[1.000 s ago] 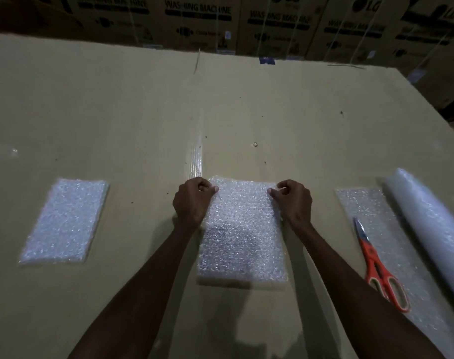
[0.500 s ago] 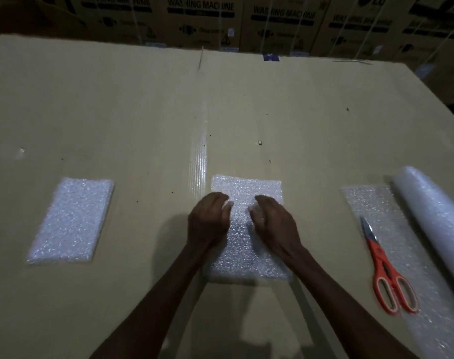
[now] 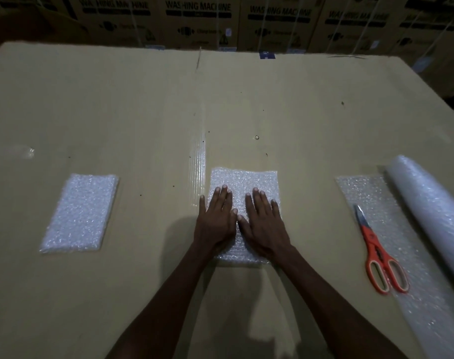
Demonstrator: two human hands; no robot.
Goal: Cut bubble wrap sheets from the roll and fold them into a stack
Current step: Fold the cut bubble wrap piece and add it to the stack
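A folded bubble wrap sheet (image 3: 244, 180) lies flat in the middle of the cardboard surface. My left hand (image 3: 216, 216) and my right hand (image 3: 263, 221) press on it side by side, palms down, fingers straight. A second folded bubble wrap piece (image 3: 82, 212) lies apart at the left. At the right, the bubble wrap roll (image 3: 433, 208) lies with its loose end (image 3: 371, 198) unrolled toward me. Orange-handled scissors (image 3: 378, 255) rest shut on that unrolled end.
The work surface is a large sheet of brown cardboard (image 3: 143, 112) with a strip of clear tape (image 3: 197, 161) near the middle. Stacked washing machine cartons (image 3: 200, 19) stand behind its far edge.
My hands let go of the sheet's far corners, slid toward me over the fold and now lie flat with fingers spread straight on the sheet.
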